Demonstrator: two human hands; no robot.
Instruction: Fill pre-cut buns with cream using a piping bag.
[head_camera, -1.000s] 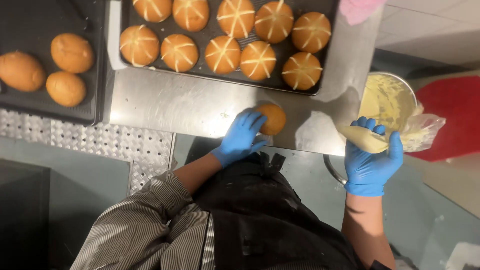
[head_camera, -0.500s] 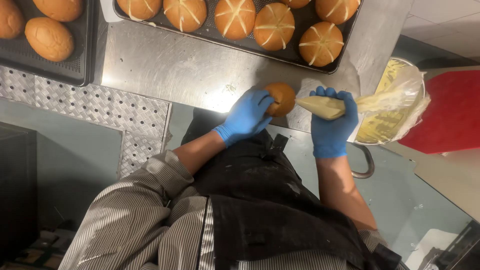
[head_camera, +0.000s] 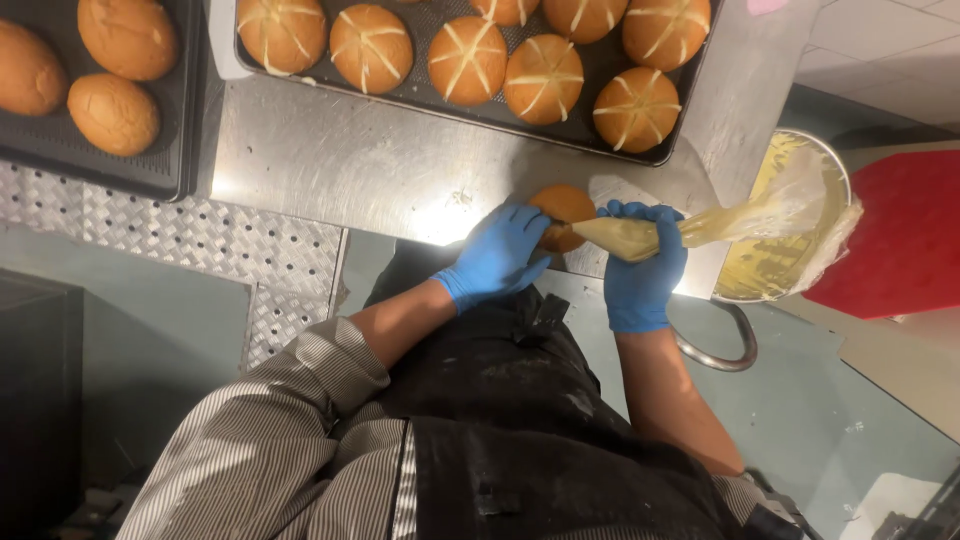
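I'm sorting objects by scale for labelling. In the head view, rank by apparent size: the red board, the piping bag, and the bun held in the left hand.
1. red board, though the frame cuts it off.
2. piping bag, gripped by the right hand.
3. bun, partly hidden by the left hand.

Bun and piping bag at the edge of the steel counter

A round, golden-brown bun (head_camera: 566, 208) with a smooth crust is seen at the near edge of the steel surface, partly covered by blue-gloved fingers on its left side. A clear plastic piping bag (head_camera: 640, 236), filled with pale yellow cream, is laid nearly level, its narrow tip pressed against the right side of the bun. The bag widens toward the right, where its loose, crumpled, cream-smeared upper end is spread out. The exact point of contact is hidden by the fingers.
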